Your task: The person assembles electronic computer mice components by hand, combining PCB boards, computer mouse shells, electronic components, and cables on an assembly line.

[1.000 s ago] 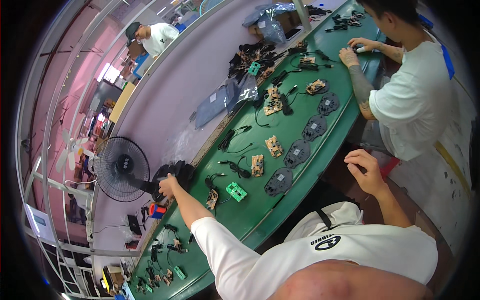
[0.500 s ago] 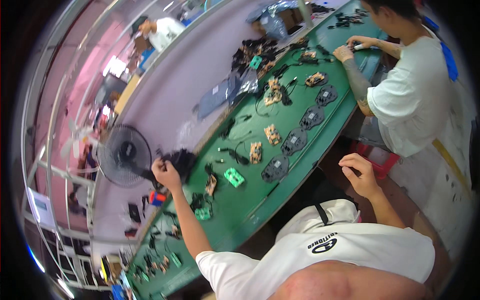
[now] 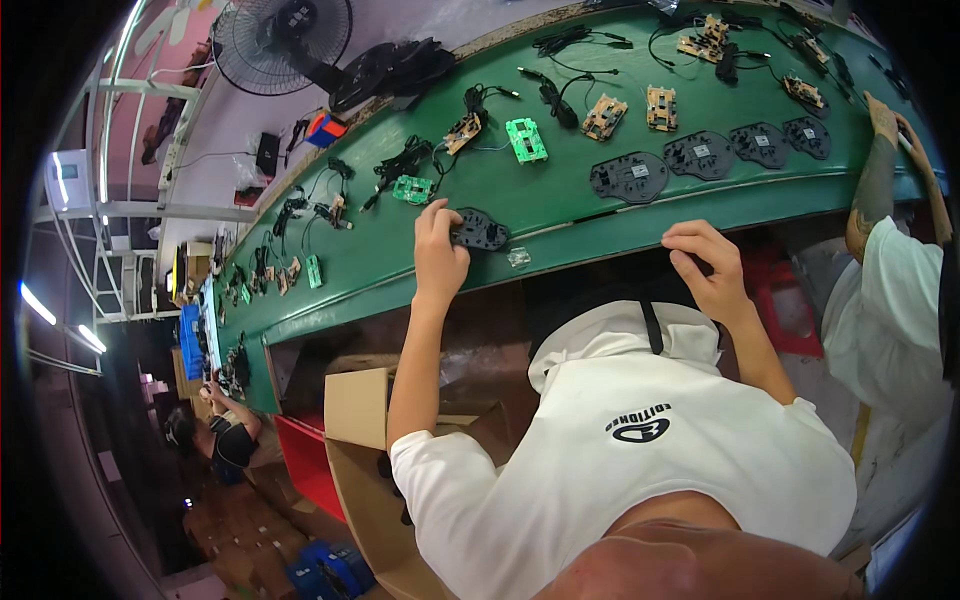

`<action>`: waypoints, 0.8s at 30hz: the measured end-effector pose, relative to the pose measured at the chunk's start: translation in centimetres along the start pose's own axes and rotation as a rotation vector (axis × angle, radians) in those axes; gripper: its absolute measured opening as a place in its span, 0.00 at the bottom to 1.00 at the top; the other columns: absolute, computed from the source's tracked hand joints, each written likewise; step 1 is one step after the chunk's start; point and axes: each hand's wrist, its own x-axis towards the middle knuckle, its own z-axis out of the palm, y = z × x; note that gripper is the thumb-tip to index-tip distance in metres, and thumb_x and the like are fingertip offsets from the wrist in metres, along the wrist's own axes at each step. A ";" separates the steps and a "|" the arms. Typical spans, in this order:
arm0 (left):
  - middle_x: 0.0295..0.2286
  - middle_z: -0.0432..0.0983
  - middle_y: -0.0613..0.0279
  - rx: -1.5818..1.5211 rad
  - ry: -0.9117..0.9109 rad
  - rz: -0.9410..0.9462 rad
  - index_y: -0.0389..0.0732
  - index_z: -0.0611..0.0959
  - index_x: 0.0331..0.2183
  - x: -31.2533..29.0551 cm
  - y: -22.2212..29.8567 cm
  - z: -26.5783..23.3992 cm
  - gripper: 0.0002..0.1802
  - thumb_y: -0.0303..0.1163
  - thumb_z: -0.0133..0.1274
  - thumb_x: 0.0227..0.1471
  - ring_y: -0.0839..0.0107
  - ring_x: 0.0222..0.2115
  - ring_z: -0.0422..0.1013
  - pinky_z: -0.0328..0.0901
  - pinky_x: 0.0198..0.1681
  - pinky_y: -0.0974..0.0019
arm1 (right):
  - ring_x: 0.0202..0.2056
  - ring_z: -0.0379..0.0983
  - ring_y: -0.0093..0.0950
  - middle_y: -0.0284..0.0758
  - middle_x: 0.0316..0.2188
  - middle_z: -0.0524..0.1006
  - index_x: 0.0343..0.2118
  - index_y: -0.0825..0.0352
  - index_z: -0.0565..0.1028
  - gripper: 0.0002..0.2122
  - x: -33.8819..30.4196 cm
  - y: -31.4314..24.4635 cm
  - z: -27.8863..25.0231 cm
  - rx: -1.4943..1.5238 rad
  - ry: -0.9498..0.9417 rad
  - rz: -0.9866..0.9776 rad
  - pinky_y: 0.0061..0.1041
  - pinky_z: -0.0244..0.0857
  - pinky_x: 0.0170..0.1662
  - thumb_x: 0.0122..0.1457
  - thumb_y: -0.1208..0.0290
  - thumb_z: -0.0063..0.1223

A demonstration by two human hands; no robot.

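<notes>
Left hand (image 3: 438,250) pinches dark shell (image 3: 484,232) by its left end, apparently leaving the moulded face uncovered; shell sits just right of that hand. Clear piece (image 3: 518,257) farther right. Matching shells (image 3: 698,156) rowed beyond right hand (image 3: 710,262), likely for reach; that hand empty, loosely curled.

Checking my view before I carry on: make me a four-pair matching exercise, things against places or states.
1. Left hand
2. Right hand
3. Black fan
4. Cardboard box

A. At the far side of the green bench
B. Holding a dark plastic shell
C. Open, beside the left forearm
D. Half-curled, holding nothing

Pairs: 1-B; 2-D; 3-A; 4-C
</notes>
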 end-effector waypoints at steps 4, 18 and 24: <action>0.52 0.69 0.40 0.050 -0.178 -0.090 0.36 0.77 0.42 -1.2 0.8 -0.4 0.22 0.20 0.51 0.39 0.41 0.53 0.64 0.60 0.56 0.49 | 0.39 0.76 0.33 0.39 0.38 0.79 0.38 0.71 0.79 0.07 0.2 1.3 -0.9 -0.010 -0.024 0.021 0.27 0.70 0.44 0.56 0.82 0.57; 0.57 0.64 0.38 0.125 -0.175 -0.148 0.33 0.75 0.54 0.2 3.6 3.1 0.28 0.33 0.55 0.52 0.40 0.55 0.60 0.56 0.60 0.45 | 0.38 0.76 0.32 0.38 0.38 0.79 0.37 0.71 0.80 0.07 0.9 2.5 -0.5 0.061 0.038 0.080 0.28 0.70 0.41 0.56 0.82 0.58; 0.55 0.70 0.43 -0.313 -0.149 -0.197 0.31 0.82 0.44 1.7 2.6 2.6 0.20 0.21 0.49 0.47 0.48 0.54 0.69 0.59 0.59 0.54 | 0.38 0.77 0.34 0.38 0.37 0.79 0.38 0.70 0.80 0.06 2.3 2.4 -0.5 0.083 0.035 0.160 0.29 0.71 0.41 0.57 0.79 0.58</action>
